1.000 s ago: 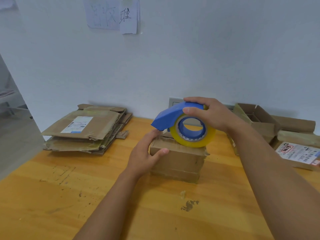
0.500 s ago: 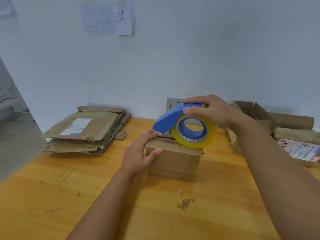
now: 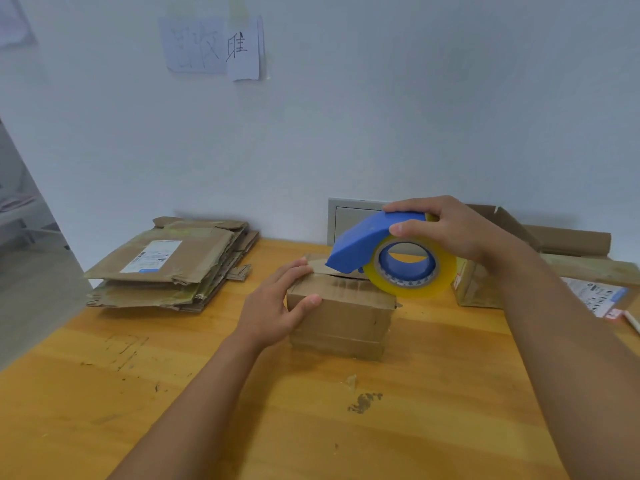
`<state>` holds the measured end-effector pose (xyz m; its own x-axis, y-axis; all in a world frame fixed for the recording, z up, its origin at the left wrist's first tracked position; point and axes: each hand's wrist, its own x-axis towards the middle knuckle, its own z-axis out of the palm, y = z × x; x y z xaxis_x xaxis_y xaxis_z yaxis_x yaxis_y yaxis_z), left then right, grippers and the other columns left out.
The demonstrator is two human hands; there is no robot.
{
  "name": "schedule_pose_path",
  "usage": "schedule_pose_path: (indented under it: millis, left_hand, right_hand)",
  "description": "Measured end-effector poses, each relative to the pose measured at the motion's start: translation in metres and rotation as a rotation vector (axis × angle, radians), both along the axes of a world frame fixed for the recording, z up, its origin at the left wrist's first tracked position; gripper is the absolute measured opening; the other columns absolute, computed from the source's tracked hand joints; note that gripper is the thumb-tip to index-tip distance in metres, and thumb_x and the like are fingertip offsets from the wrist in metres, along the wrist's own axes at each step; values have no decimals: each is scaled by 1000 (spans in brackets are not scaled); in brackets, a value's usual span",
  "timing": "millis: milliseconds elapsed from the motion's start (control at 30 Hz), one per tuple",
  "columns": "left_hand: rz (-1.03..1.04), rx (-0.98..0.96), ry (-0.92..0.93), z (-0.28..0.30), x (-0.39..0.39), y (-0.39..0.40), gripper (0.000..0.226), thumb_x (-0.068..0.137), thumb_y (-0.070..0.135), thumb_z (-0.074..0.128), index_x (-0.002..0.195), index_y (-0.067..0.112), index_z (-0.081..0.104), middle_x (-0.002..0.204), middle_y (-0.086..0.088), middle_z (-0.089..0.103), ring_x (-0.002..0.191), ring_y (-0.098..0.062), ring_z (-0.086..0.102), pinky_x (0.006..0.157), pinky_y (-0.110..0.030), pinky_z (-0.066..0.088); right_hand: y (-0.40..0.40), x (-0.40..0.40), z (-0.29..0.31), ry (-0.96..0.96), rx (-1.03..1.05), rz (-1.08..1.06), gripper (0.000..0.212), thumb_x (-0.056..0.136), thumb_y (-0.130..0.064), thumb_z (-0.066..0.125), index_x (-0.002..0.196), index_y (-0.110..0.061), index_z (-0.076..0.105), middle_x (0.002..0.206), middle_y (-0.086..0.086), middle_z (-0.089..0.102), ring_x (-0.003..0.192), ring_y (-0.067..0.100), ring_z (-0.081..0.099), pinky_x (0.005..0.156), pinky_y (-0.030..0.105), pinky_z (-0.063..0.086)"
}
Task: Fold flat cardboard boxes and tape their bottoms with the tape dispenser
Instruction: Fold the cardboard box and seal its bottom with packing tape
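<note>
Two hands: both at the small brown cardboard box (image 3: 341, 313) mid-table.
Dispenser: blue plastic tape dispenser (image 3: 367, 242) with its yellowish tape roll (image 3: 412, 271) rests on the box's top right, nose pointing left along the flap seam.
Around: stack of flattened brown cardboard (image 3: 173, 265) well left of the box; open cardboard cartons (image 3: 485, 285) just right.
Left hand (image 3: 277, 306): fingers curled over the box's left top corner, holding it.
Right hand (image 3: 446, 226): clasps the dispenser from above.

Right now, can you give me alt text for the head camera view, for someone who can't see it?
A person's right hand grips a blue tape dispenser over a small folded cardboard box, which the left hand steadies at its left corner on a wooden table. A stack of flattened boxes lies at left, and open boxes sit at right against the wall.
</note>
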<state>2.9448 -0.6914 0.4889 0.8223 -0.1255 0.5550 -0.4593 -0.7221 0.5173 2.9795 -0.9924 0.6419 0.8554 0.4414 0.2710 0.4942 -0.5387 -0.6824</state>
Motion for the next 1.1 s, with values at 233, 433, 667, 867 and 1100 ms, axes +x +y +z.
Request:
schedule_pose_path:
  millis: [233,433,667,867,1100]
  left_hand:
    - [-27,182,-2,18,-2,2,62,87,69,42,135,34,57,148,14,44,132,-5,37,104,-30,35]
    - [-23,398,-60,24,-6,-7,67,90,68,45,145,30,46,149,12,46,141,-8,34,111,-27,25]
    - [-41,498,-65,30,-5,-14,72,89,77,39,138,26,53,143,7,53,133,-13,46,105,-31,38]
    - [-60,590,0,33,0,-16,84,83,84,39,143,25,46,154,7,40,141,-14,34,114,-34,29]
    - [-50,621,17,35,5,-17,89,85,83,29,151,24,35,155,4,40,143,-15,35,111,-30,31]
  right_hand:
    - [5,3,-7,-25,48,-19,23,91,-36,70,112,-45,69,118,-20,64,106,3,61,89,20,47]
    - [7,4,-8,-48,24,-42,23,90,-39,69,113,-44,67,118,-19,63,107,4,59,89,22,46]
    - [13,6,-6,-85,-49,-69,28,89,-45,69,117,-43,68,111,-24,59,100,-4,55,76,11,37]
    - [13,5,-4,-46,-30,-52,28,88,-45,70,115,-42,68,104,-26,59,81,-1,63,68,14,48]
    - [-1,2,-2,-44,-28,-39,34,89,-43,70,122,-36,67,119,-14,62,107,6,58,91,23,45]
